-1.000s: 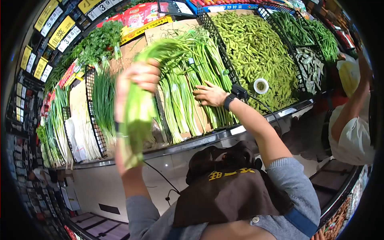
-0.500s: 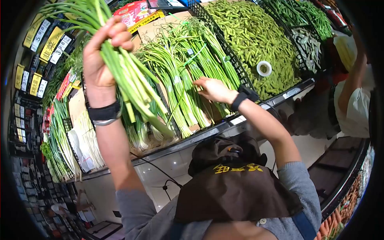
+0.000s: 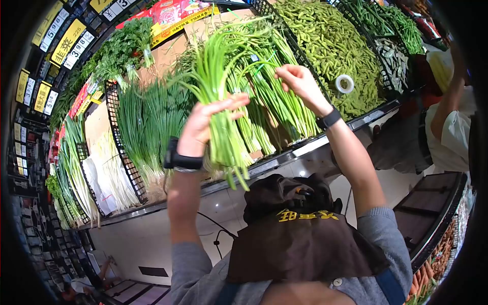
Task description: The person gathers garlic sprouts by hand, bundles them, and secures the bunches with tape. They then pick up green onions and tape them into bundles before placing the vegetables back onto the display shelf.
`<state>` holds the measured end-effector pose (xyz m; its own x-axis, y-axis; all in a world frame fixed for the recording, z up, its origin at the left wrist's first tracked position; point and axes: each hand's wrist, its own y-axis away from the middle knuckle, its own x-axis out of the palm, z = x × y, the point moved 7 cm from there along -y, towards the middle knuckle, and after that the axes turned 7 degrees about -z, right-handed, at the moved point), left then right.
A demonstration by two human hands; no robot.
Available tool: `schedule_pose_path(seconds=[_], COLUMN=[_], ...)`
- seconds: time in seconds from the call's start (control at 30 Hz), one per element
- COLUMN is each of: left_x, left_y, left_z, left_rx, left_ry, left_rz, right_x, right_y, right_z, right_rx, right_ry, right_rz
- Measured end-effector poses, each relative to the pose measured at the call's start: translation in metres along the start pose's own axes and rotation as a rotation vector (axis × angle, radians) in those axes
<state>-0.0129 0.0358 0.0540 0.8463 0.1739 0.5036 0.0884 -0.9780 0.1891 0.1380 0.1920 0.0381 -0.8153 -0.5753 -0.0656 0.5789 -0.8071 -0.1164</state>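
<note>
My left hand (image 3: 199, 124) grips a bunch of long green stalks like spring onions (image 3: 223, 134), leafy ends up and pale cut ends hanging down. Its fingers reach across the middle of the bunch. To the right, my right hand (image 3: 303, 87) is closed in a pinch, with a thin green stalk (image 3: 264, 63) running to its fingertips. Beneath both hands lie banded bundles of long green stems (image 3: 284, 104) on the display. Dark green chives (image 3: 152, 109) fill the section left of my left hand.
Green bean pods (image 3: 315, 40) fill a black crate at the right, with a small round tub (image 3: 344, 84) on them. White-stemmed greens (image 3: 117, 173) lie at the left. Price signs (image 3: 71, 43) hang upper left. A metal rail (image 3: 305, 147) edges the display. Another person's arm (image 3: 447, 107) shows far right.
My left hand has brought the bunch down and to the right, uncovering the chives. My right hand has moved up and right, away from the banded stems, and now pinches.
</note>
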Motion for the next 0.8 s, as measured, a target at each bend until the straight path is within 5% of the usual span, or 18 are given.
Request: schedule_pose_path(seconds=[0.1,0.17,0.3,0.4,0.5,0.57,0.6,0.8], left_x=[0.032,0.037,0.083,0.105,0.166,0.205,0.219,0.233], left_y=[-0.01,-0.018,-0.016,-0.011,0.021,0.047,0.067,0.119], left_z=[0.056,0.102,0.123,0.128,0.098,0.086,0.089,0.19], left_rx=[-0.064,-0.173,-0.115,-0.145,0.014,0.198,-0.02,-0.06], left_ry=[0.152,0.112,0.29,0.107,-0.182,-0.656,-0.536,-1.311], left_rz=[0.038,-0.163,-0.215,-0.147,-0.008,0.218,0.291,0.786], right_x=[0.002,0.022,-0.006,-0.033,-0.055,-0.054,-0.048,-0.034], right_y=[0.053,0.091,0.152,0.187,0.231,0.269,0.284,0.318], right_z=[0.025,0.032,0.033,0.08,0.159,0.2,0.208,0.122], right_rx=[-0.024,-0.48,-0.367,-0.393,-0.762,-1.014,-1.067,-0.605], right_ry=[0.088,0.608,0.969,0.928,0.788,0.657,0.661,0.599], right_rz=[-0.086,0.002,0.214,0.189,0.032,0.112,0.165,0.439])
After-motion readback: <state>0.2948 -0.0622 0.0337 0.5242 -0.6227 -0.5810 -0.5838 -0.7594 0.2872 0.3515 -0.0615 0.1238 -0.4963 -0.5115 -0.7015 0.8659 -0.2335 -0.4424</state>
